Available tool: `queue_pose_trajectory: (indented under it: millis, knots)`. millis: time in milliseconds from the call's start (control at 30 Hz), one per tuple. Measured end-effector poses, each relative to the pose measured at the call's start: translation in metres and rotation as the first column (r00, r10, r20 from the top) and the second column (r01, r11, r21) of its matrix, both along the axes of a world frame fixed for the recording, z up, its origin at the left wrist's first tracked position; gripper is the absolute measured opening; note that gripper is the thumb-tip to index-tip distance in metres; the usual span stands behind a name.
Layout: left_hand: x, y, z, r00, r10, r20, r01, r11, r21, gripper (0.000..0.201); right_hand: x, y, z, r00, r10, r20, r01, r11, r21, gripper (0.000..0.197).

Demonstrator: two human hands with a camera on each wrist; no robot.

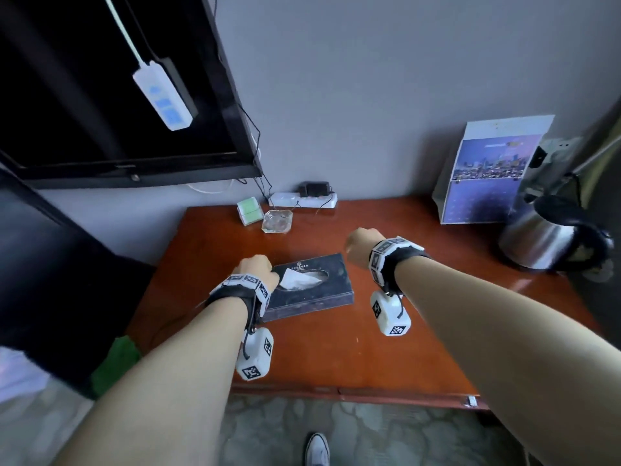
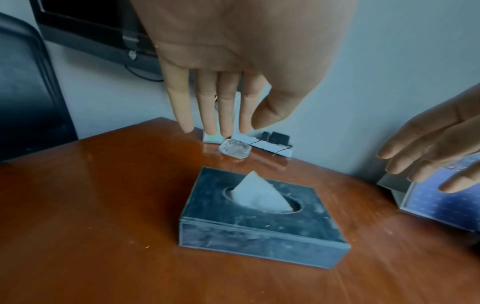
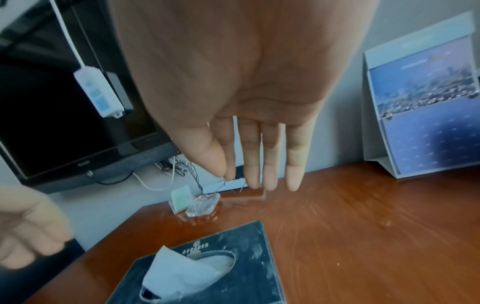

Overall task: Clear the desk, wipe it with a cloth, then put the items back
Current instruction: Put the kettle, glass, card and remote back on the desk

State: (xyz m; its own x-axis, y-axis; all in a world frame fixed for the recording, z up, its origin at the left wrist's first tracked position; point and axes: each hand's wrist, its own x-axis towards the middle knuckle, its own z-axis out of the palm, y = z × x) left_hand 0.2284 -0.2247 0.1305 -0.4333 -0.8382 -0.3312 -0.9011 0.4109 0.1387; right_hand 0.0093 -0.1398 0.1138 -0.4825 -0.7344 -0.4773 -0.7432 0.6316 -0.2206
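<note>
Here, glossy wooden desk (image 1: 336, 348), grey wall (image 1: 386, 89)

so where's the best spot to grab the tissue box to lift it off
Probably the two short ends of the tissue box, one hand from each side. It lies flat, the walls are straight, and both open hands, left hand and right hand, flank it. Avoid the top: tissue sticks out.

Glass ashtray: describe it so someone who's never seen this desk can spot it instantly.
Start at the reddish-brown wooden desk and go to its back edge against the grey wall, just right of the black TV screen. There, in front of the white power strip, sits the clear faceted glass ashtray. It is the only see-through item, unlike the small green-and-white card holder beside it.
</note>
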Motion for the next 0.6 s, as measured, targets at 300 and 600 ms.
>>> queue_pose_trajectory:
  millis: [300,600]
  knots:
    - [0.027,-0.046,-0.075,0.982,0.165,-0.088,-0.153,0.979,0.134,0.054,0.027,-0.013,-0.064,0.981,-0.194,0.024,0.195,0.981,-0.012,0.032]
    - [-0.006,-0.055,-0.124,0.825,0.552,-0.124,-0.460,0.782,0.420,0.057,0.026,-0.025,-0.113,0.888,-0.428,0.168,0.426,0.903,0.053,0.041]
